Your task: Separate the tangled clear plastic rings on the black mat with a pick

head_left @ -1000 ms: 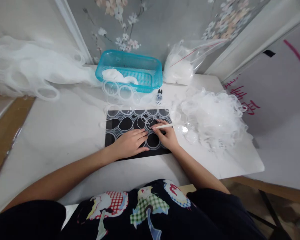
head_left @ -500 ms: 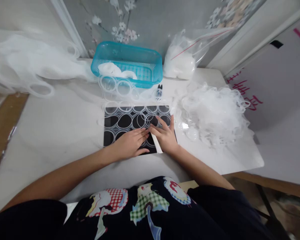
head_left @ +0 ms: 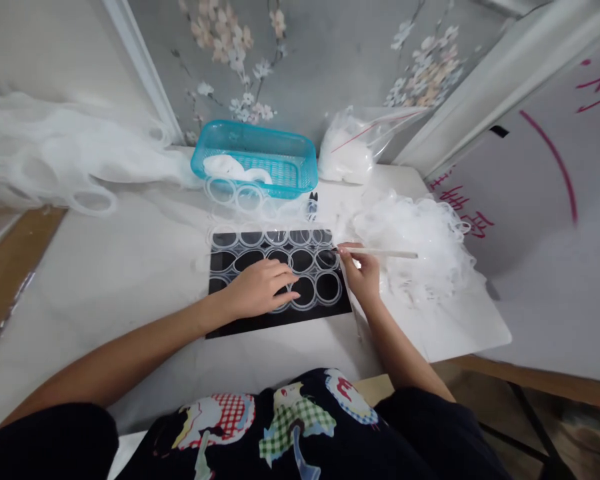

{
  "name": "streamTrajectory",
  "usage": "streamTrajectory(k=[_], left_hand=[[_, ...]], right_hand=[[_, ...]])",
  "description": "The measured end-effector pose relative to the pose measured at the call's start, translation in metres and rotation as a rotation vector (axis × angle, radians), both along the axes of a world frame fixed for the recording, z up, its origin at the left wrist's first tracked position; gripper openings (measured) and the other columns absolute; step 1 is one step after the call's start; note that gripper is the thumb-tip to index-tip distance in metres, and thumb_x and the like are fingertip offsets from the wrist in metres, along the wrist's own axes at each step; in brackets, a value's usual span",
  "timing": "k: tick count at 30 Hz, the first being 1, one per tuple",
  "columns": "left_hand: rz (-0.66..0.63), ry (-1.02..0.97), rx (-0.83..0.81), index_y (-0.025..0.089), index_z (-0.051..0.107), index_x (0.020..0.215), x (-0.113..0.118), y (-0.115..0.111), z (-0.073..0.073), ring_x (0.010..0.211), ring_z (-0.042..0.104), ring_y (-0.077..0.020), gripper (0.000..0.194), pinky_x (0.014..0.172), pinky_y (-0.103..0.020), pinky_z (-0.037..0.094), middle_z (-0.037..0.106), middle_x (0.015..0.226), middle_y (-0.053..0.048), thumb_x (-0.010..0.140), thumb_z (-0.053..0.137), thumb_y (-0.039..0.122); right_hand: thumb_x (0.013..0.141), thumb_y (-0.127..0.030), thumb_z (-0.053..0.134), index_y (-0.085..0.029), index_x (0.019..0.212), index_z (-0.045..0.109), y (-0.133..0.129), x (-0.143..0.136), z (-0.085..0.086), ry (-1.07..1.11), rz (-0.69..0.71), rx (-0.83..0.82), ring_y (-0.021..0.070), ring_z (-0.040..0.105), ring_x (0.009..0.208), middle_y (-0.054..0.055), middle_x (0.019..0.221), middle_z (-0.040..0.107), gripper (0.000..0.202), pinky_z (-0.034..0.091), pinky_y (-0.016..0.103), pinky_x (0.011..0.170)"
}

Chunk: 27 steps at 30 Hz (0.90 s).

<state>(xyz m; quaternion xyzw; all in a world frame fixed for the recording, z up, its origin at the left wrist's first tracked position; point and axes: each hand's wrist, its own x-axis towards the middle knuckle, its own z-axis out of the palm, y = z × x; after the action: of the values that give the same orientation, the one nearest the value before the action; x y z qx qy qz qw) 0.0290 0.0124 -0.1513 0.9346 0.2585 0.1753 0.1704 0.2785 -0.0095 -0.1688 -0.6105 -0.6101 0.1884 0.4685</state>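
Note:
A black mat [head_left: 280, 323] lies on the white table, covered by a clear sheet with rows of white rings [head_left: 329, 287]. Across its middle rests my left hand [head_left: 261, 288], fingers apart and flat, holding nothing. My right hand [head_left: 361, 270] is at the mat's right edge, its fingers pinching a thin pale strip [head_left: 393, 253] that points out to the right over a heap of clear ring offcuts. What the strip is made of cannot be told.
Behind the mat stands a blue basket [head_left: 280, 190] holding white pieces. Right of it is a zip bag [head_left: 347, 157] with white contents. Ring offcuts [head_left: 420, 233] pile up at the right; more white rings [head_left: 80, 147] heap at the back left. A small dark object [head_left: 313, 203] lies behind the mat.
My right hand has moved right, off the mat's middle, and the pale strip now extends from its fingers. My left hand has stayed over the rings. The camera view has shifted.

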Motion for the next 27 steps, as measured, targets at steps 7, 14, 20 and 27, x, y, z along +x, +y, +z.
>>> streamTrajectory(k=[7, 14, 20, 27], left_hand=[[0.080, 0.126, 0.097, 0.014, 0.063, 0.117, 0.009, 0.027, -0.004, 0.105, 0.058, -0.0252, 0.031, 0.091, -0.040, 0.049, 0.062, 0.111, -0.012, 0.093, 0.056, 0.032], [0.006, 0.177, 0.003, 0.013, 0.067, 0.091, 0.029, 0.031, -0.006, 0.098, 0.059, -0.0258, 0.014, 0.090, -0.042, 0.048, 0.062, 0.102, -0.012, 0.090, 0.056, 0.021], [0.082, 0.131, -0.144, 0.016, 0.060, 0.085, 0.036, 0.037, 0.002, 0.083, 0.062, -0.0193, 0.017, 0.075, -0.032, 0.049, 0.066, 0.085, -0.005, 0.093, 0.045, 0.020], [0.216, 0.127, -0.282, 0.016, 0.064, 0.096, 0.041, 0.071, 0.011, 0.060, 0.057, -0.0151, 0.025, 0.057, -0.026, 0.039, 0.063, 0.068, -0.001, 0.094, 0.044, 0.031]], right_hand=[[0.089, -0.042, 0.057, -0.022, 0.077, 0.075, 0.008, -0.010, 0.015, 0.094, 0.139, -0.060, 0.0247, 0.070, 0.091, 0.006, 0.091, 0.076, 0.030, 0.054, 0.039, 0.084], [0.081, -0.049, 0.066, -0.020, 0.080, 0.072, 0.023, -0.013, 0.003, 0.499, 0.107, -0.188, 0.0240, 0.072, 0.081, 0.006, 0.085, 0.075, 0.029, 0.057, 0.038, 0.078], [0.073, -0.052, 0.073, -0.020, 0.077, 0.068, 0.016, -0.007, -0.004, 0.682, 0.358, -0.438, 0.0206, 0.070, 0.067, 0.003, 0.070, 0.073, 0.033, 0.057, 0.035, 0.069], [0.083, -0.048, 0.065, -0.019, 0.080, 0.070, 0.017, -0.005, -0.004, 0.423, 0.563, -0.410, 0.0192, 0.067, 0.071, 0.004, 0.075, 0.074, 0.029, 0.053, 0.034, 0.071]])
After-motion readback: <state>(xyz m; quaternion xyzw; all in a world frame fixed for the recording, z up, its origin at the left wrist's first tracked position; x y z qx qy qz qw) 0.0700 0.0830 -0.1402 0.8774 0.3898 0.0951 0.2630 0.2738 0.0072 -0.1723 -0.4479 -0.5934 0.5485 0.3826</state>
